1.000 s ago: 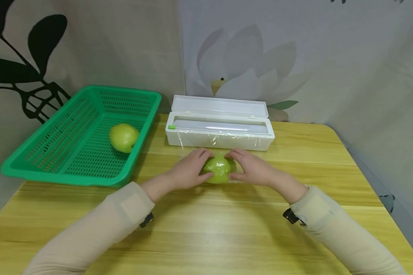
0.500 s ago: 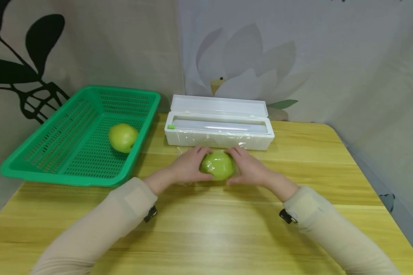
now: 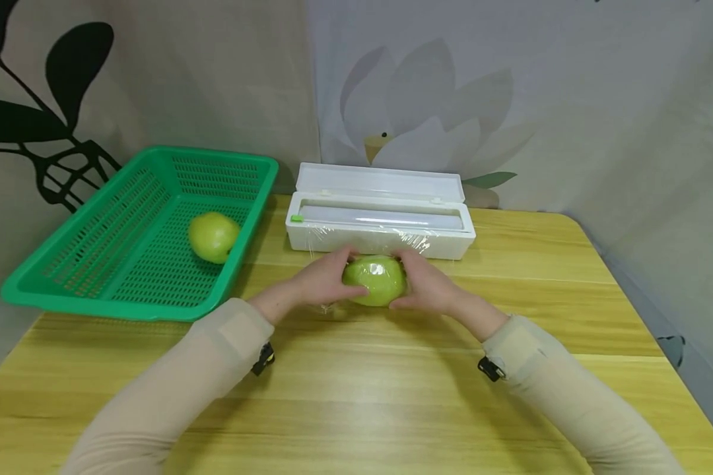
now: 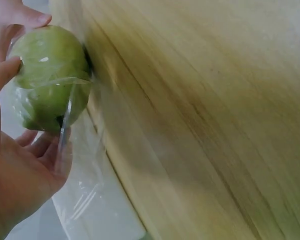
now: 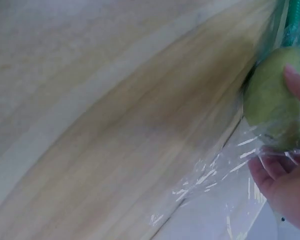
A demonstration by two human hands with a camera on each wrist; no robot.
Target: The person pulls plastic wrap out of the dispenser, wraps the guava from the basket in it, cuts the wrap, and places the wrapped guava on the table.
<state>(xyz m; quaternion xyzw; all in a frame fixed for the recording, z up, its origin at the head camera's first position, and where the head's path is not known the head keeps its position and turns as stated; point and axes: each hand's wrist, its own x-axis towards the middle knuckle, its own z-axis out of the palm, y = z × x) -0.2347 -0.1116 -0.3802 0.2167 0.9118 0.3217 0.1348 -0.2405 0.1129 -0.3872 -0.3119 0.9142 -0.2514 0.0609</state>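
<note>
grips green fruit [image 3: 377,280] at frame centre between curled left hand [image 3: 325,278] and right hand [image 3: 426,285], seemingly to keep clear film [image 5: 210,172] snug.

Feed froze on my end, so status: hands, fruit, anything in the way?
Left hand and right hand gripping green fruit from either side. Clear film over fruit. Open white box close beyond, may crowd hands.

Two green fruits [image 3: 375,284] [image 3: 213,237], one basket [image 3: 107,307], one box [image 3: 362,239], one table [image 3: 368,396]
</note>
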